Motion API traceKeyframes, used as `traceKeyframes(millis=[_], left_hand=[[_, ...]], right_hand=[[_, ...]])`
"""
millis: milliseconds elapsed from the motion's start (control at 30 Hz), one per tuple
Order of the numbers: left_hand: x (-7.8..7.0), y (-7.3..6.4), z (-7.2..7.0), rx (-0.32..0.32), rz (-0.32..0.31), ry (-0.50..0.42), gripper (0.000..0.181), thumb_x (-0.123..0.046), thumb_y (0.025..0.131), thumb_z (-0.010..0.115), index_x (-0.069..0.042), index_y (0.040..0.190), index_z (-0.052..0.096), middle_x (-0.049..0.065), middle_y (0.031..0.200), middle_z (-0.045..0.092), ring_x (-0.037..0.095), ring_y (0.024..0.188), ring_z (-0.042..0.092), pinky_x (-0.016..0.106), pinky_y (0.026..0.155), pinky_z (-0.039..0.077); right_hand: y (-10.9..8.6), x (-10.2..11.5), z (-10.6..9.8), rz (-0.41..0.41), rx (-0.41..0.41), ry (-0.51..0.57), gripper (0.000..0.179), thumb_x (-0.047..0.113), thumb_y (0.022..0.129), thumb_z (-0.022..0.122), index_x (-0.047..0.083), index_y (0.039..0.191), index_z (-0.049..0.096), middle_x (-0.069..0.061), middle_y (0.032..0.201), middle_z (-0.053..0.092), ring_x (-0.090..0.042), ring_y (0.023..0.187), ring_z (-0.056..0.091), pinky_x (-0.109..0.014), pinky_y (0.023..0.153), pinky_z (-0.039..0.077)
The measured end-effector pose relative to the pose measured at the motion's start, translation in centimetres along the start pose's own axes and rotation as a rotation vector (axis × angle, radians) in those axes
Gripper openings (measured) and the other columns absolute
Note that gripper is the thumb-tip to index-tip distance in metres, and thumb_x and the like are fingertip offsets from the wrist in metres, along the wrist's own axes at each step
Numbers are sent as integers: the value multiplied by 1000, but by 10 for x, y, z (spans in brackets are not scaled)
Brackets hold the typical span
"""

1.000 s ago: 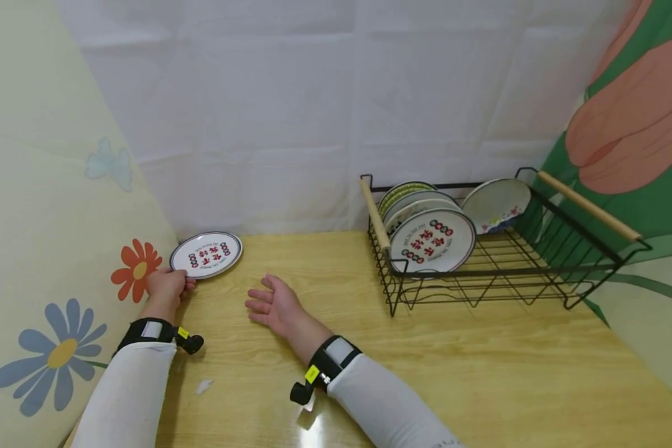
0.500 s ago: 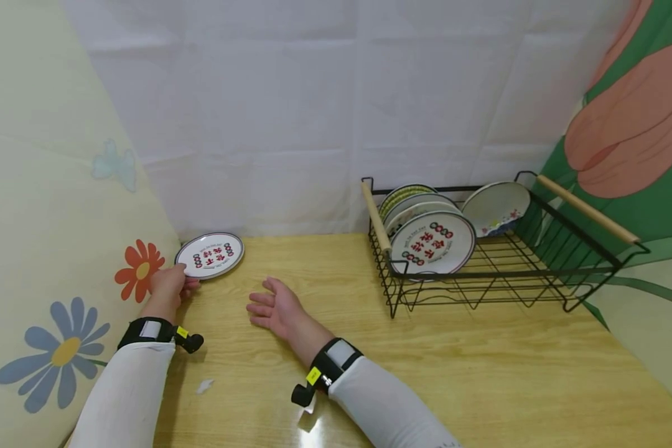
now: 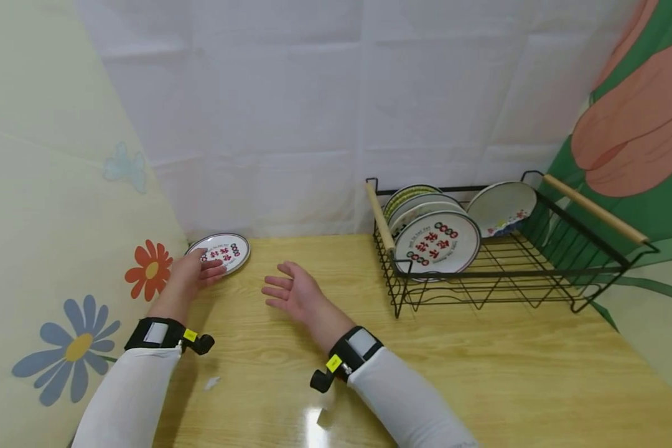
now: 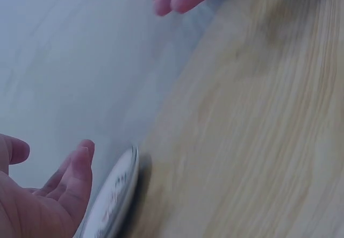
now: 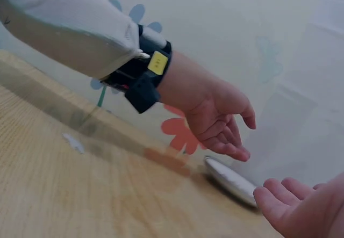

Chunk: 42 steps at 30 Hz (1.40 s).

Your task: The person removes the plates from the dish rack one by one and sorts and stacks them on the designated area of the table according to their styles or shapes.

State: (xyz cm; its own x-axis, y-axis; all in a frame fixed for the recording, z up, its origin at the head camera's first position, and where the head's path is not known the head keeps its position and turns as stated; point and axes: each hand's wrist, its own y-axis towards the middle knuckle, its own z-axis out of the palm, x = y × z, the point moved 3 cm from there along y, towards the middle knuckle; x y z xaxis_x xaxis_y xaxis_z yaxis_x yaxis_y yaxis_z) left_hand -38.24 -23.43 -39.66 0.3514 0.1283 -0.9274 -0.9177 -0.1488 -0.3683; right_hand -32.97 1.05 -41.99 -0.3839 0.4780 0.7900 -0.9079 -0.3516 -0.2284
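Observation:
A white plate (image 3: 232, 255) with a dark rim and red lettering lies in the table's back left corner. My left hand (image 3: 193, 274) is raised just in front of it with fingers relaxed, overlapping its near left part in the head view. In the left wrist view, a gap shows between thumb and fingers, and the plate (image 4: 114, 200) lies beyond the fingertips. My right hand (image 3: 295, 291) hovers over the table to the right of the plate, fingers extended and palm turned inward, holding nothing. The right wrist view shows both hands near the plate (image 5: 231, 180).
At the back right stands a black wire dish rack (image 3: 515, 274) with wooden handles. Several plates lean upright at its left end, the front one a lettered plate (image 3: 439, 246). A floral plate (image 3: 501, 208) leans farther right. A white scrap (image 3: 211, 382) lies near the left forearm.
My left hand has come off the plate's near edge and lifted slightly to the right, its fingers straightening. The plate stays on the table. My right hand has risen a little.

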Motion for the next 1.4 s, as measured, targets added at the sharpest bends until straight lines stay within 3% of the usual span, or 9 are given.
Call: traceKeyframes(millis=[67,267,433,567,700,900,1067,1400], left_hand=[[-3,-8,10,83,19,-47,66,-41,111,35,-16,166,10,19,151,52,12,86,78,29,90,61],[-5,-36,43,252,87,-147,54,-39,111,37,-17,158,23,8,134,63,12,105,73,29,86,61],[-3,-61,74,368,137,-150,59,-41,112,29,-20,165,16,16,165,36,23,138,56,28,93,57],[1,-82,99,437,152,-170,58,-40,112,25,-19,166,18,17,167,33,34,151,41,33,97,56],[8,-99,123,512,151,-193,57,-40,113,24,-18,165,20,19,165,36,37,151,39,35,99,55],[23,-117,163,569,147,-210,55,-40,112,29,-17,162,28,19,161,44,37,146,47,44,108,52],[30,-133,197,617,161,-210,54,-37,110,38,-15,159,34,21,156,49,39,142,51,55,115,45],[40,-159,243,678,142,-285,46,-25,108,46,-10,151,45,25,150,54,32,128,64,50,107,53]], right_hand=[[-4,14,0,-20,22,-35,63,40,109,41,7,161,29,-28,157,45,-45,144,47,-58,121,36],[-25,61,0,-84,101,-214,56,39,110,41,10,157,39,-23,154,51,-41,142,51,-56,119,39],[-44,104,-3,-128,149,-428,52,38,110,42,10,154,46,-20,152,55,-38,140,54,-54,118,42],[-61,141,-5,-175,173,-567,51,34,110,43,7,153,46,-22,152,53,-38,142,52,-54,120,40],[-75,173,-12,-255,150,-680,46,30,110,45,6,149,51,-23,147,58,-38,138,55,-54,119,41],[-84,217,-37,-335,76,-897,43,32,110,47,10,146,56,-17,138,66,-31,130,62,-52,116,45],[-91,247,-65,-321,4,-1038,46,38,109,47,12,147,55,-18,144,61,-32,135,58,-54,119,41],[-107,291,-126,-266,-95,-1310,56,44,105,55,10,150,51,-20,152,53,-37,137,52,-60,117,39]])
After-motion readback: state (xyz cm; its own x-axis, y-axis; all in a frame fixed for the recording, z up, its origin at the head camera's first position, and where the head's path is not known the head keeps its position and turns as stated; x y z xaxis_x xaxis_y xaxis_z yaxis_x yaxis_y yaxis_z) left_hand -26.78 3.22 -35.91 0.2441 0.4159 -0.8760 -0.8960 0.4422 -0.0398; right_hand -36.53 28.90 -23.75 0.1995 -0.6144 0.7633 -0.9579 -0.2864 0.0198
